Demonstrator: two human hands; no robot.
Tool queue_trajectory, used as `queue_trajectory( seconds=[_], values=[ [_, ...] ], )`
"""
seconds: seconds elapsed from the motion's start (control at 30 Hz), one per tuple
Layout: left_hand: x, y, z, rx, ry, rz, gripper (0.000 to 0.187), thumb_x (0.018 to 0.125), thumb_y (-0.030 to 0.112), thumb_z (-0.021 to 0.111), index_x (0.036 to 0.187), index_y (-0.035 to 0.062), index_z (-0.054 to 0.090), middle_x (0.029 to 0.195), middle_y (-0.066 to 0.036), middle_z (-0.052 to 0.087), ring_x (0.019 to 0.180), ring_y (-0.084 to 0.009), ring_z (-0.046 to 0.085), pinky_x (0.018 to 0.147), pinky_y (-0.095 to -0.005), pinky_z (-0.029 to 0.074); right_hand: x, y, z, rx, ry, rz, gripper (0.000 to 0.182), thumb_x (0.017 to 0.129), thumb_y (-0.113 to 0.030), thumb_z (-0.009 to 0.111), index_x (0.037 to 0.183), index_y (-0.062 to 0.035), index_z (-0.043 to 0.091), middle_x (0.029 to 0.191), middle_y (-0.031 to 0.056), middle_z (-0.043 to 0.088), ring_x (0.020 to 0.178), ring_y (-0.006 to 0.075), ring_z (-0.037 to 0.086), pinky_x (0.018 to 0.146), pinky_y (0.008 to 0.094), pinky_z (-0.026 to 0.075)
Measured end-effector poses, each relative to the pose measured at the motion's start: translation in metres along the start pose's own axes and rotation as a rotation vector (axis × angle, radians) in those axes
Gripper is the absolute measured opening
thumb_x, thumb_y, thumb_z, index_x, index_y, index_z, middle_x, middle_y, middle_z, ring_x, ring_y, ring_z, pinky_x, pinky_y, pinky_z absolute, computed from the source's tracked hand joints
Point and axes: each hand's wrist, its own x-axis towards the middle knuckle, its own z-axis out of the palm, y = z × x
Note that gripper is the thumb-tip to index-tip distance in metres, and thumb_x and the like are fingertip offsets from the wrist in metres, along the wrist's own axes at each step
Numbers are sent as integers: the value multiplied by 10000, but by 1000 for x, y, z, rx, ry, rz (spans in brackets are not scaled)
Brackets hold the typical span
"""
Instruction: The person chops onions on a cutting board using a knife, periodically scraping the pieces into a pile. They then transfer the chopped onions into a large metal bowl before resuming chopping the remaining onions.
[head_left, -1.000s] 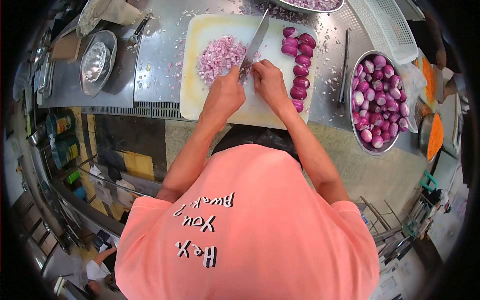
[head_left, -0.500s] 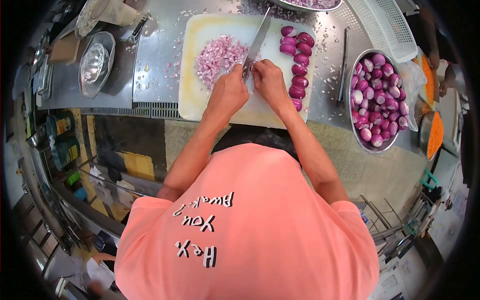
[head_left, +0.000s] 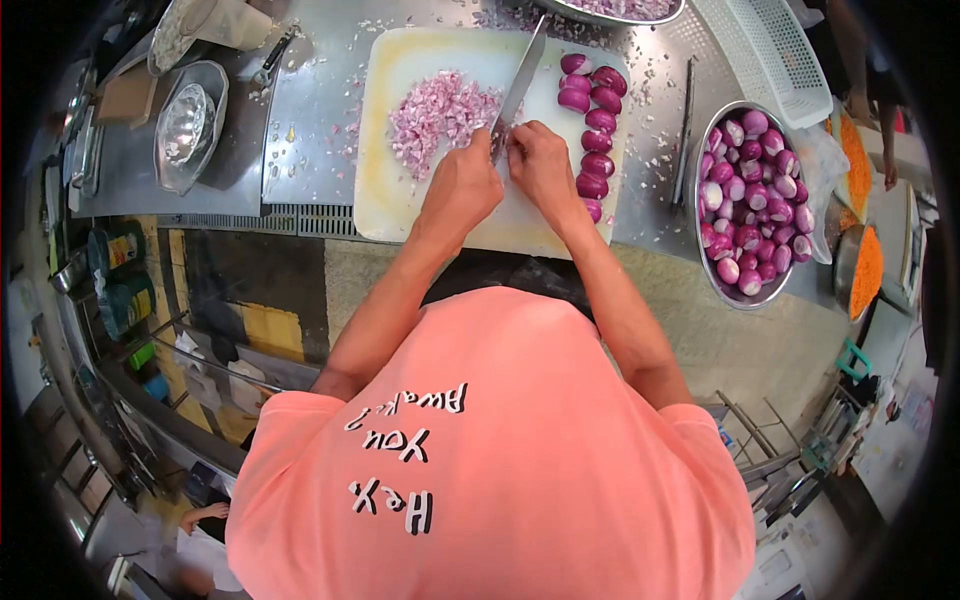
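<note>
My left hand (head_left: 466,185) is wrapped round the handle of a kitchen knife (head_left: 524,80). Its blade points away from me, tilted slightly right, over a white cutting board (head_left: 400,218). Just right of the blade, my right hand (head_left: 545,170) has its fingers curled and pinched together. Whatever they hold is hidden behind the fingers. Left of the knife lies a heap of finely chopped red onion (head_left: 432,118). Peeled red onion halves (head_left: 597,165) stand in a line along the board's right side, doubled at the far end.
A metal bowl (head_left: 703,255) of whole peeled red onions stands right of the board. Behind it is a white perforated basket (head_left: 790,80). Another bowl (head_left: 655,18) at the back holds chopped onion. A foil-like tray (head_left: 170,170) sits left. Onion bits litter the steel counter (head_left: 315,90).
The knife and my left hand have shifted very slightly right, with the blade more upright in view. My right hand stays almost in place. People at the edges have moved a little.
</note>
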Motion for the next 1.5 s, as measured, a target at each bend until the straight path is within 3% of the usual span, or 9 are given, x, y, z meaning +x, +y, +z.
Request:
queue_trajectory(
  seconds=[0.23,0.5,0.7,0.87,0.97,1.03,1.23,1.37,1.5],
  values=[
    [2,-1,8,-54,72,71,253,833,3,517,1064,-86,465,730,-341,602,706,-511,614,633,-570,474,2,15,-25,-9,52,18,79,745,54,606,808,18,638,806,189,618,719,380,616,646,431,495],
    [-56,-18,0,-142,-179,-9,302,890,83,531,1158,-46,478,691,-284,603,717,-481,616,636,-532,464,33,35,-71,-103,252,19,110,751,37,624,853,11,659,807,176,625,684,335,623,635,398,498],
    [-66,-72,-26,-210,-37,-27,265,876,73,531,1116,-24,473,679,-280,586,711,-487,597,605,-539,431,48,50,-70,-228,146,-13,173,758,3,647,926,-1,688,857,179,645,788,381,643,726,428,515],
    [-79,-44,-51,-102,-82,-208,314,886,90,557,1179,-15,511,716,-247,621,652,-415,627,610,-463,463,51,41,-66,-355,-3,84,197,771,-44,678,965,-27,700,952,172,655,879,371,637,777,430,505],
    [-99,-56,-41,-141,-147,-24,270,883,83,554,1136,-9,524,715,-249,616,652,-418,625,612,-456,466,50,47,-63,-304,-49,94,206,761,-43,694,966,-25,700,969,168,652,876,365,636,774,425,506],
    [-106,-75,-36,-257,-234,66,259,862,53,548,1106,-24,510,699,-289,586,719,-499,588,622,-518,456,45,47,-54,-255,-56,59,208,755,-39,697,963,-23,700,957,167,651,872,365,635,773,423,506],
    [-78,-87,-63,-247,-26,-128,305,855,68,573,1127,-49,500,729,-299,597,731,-498,593,619,-490,467,38,11,-26,-181,-127,6,195,737,-23,689,933,-17,700,936,170,651,865,357,636,771,419,513],
    [-64,-49,-65,-108,13,-136,298,885,78,539,1160,-32,503,740,-281,609,685,-445,606,612,-438,471,38,-10,-2,-95,-193,-26,191,733,-1,643,918,-15,689,914,168,645,855,370,628,763,443,516],
    [-45,-49,-37,-20,44,1,269,880,77,531,1120,-37,498,726,-292,602,718,-470,607,613,-489,463,41,-22,6,-299,-265,-75,205,735,0,634,937,-23,658,928,160,630,852,367,629,758,439,516]
  ],
)
